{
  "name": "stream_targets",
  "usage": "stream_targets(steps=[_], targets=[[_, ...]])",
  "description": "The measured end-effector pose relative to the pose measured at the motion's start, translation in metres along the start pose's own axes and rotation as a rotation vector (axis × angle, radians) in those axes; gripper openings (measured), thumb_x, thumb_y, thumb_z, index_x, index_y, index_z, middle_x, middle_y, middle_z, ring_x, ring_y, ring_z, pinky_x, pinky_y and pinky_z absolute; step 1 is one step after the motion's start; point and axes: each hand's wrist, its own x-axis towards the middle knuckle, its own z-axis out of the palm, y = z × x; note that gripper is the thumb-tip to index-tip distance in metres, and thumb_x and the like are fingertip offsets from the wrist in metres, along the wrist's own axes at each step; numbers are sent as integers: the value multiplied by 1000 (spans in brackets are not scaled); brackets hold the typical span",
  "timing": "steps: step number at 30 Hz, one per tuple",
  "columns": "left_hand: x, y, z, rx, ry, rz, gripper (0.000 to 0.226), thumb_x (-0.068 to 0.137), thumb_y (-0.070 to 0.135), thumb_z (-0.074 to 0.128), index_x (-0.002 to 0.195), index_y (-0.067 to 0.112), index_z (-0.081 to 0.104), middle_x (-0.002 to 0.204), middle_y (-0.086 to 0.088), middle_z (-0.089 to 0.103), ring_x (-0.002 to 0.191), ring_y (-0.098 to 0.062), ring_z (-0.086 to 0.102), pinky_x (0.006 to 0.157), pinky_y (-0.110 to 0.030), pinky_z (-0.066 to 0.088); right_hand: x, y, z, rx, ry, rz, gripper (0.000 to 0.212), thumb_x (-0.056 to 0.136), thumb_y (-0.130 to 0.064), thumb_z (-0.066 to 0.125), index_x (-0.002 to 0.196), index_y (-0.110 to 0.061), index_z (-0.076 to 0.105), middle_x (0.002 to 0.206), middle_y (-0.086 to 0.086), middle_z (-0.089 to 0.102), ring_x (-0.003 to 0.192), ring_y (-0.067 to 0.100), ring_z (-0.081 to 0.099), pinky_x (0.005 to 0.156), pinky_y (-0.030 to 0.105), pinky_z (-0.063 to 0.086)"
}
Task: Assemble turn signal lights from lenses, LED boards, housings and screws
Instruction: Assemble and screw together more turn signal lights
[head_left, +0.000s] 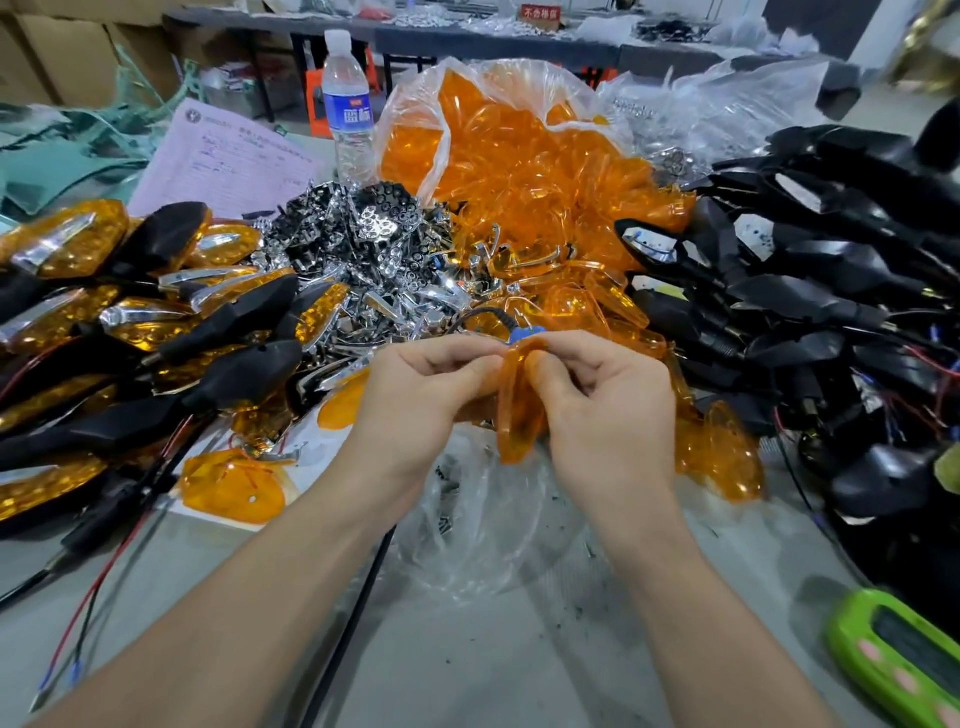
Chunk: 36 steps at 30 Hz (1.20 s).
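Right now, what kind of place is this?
Probably a small assembly workshop: a bag of orange lenses, a heap of black housings and a pile of finished lights crowd the bench.

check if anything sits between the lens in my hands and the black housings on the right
Only loose orange lenses, lying on the table between the held lens and the black housings. The left hand and right hand both pinch it.
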Motion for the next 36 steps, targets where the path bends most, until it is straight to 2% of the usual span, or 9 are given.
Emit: stream_targets(steps=[3, 8, 12, 16, 19, 22, 28, 32, 36], targets=[[1, -1, -1, 11, 10, 20, 28, 93, -7, 66, 91, 16, 82, 85, -9, 80, 71, -16, 74, 63, -24, 59, 1, 2, -3, -111, -62, 45, 15, 96, -19, 69, 100, -30, 79, 70, -11, 75, 65, 13, 71, 64, 44, 62], [5, 1, -6, 52, 75, 59, 15, 82, 16, 74, 91, 25, 82, 88, -6, 81, 78, -19, 77, 67, -30, 60, 1, 1, -8, -183, 25, -80, 12, 94, -22, 72, 88, -29, 79, 75, -22, 74, 72, 3, 72, 66, 34, 61], [7, 4, -23, 596, 142, 205, 18, 84, 21, 76, 77, 37, 80, 63, 13, 72, 55, -2, 65, 57, -16, 49, 5, -3, -13, -5, 84, -33, 20, 97, -10, 67, 87, -25, 77, 75, -9, 76, 71, 14, 74, 69, 43, 63], [10, 24, -45, 1018, -250, 95, 10, 67, 51, 69, 68, 42, 74, 52, 13, 60, 50, -3, 46, 50, -35, 46, -1, -23, -13, 147, -496, -41, 23, 96, 0, 62, 91, -17, 77, 71, -2, 76, 64, 24, 74, 69, 43, 64], [13, 29, -52, 1136, -430, -58, 20, 56, 41, 77, 74, 33, 73, 57, 9, 64, 55, -6, 48, 60, -41, 51, -9, -20, -7, -312, -769, -161, 23, 95, -9, 64, 89, -29, 74, 63, -16, 67, 52, 3, 54, 59, 15, 44], [11, 25, -56, 1203, -503, -98, 34, 62, 24, 89, 77, 29, 58, 51, 14, 54, 48, -5, 41, 54, -30, 38, -11, -16, -4, -642, -780, -167, 20, 99, -21, 61, 97, -37, 71, 77, -6, 73, 63, 7, 55, 66, 27, 48], [16, 25, -74, 1168, -579, -171, 39, 65, -5, 72, 77, 25, 50, 51, 14, 48, 47, -7, 36, 47, -17, 31, -9, -14, -2, -746, -660, -66, 28, 99, -17, 56, 87, -43, 60, 72, -8, 64, 75, 17, 62, 71, 41, 57], [22, 25, -85, 1142, -504, -136, 36, 64, -6, 75, 69, 23, 54, 51, 12, 48, 50, -10, 39, 52, -23, 34, -17, -13, 12, -837, -524, -106, 29, 98, -11, 52, 89, -39, 53, 64, -9, 48, 69, 19, 56, 60, 35, 43], [20, 28, -88, 1004, -554, -146, 29, 70, 6, 88, 72, 30, 72, 49, 11, 47, 48, -11, 39, 51, -20, 34, -10, -12, 3, -754, -544, -130, 33, 96, -5, 51, 90, -36, 62, 72, -7, 65, 69, 17, 61, 66, 38, 55]])
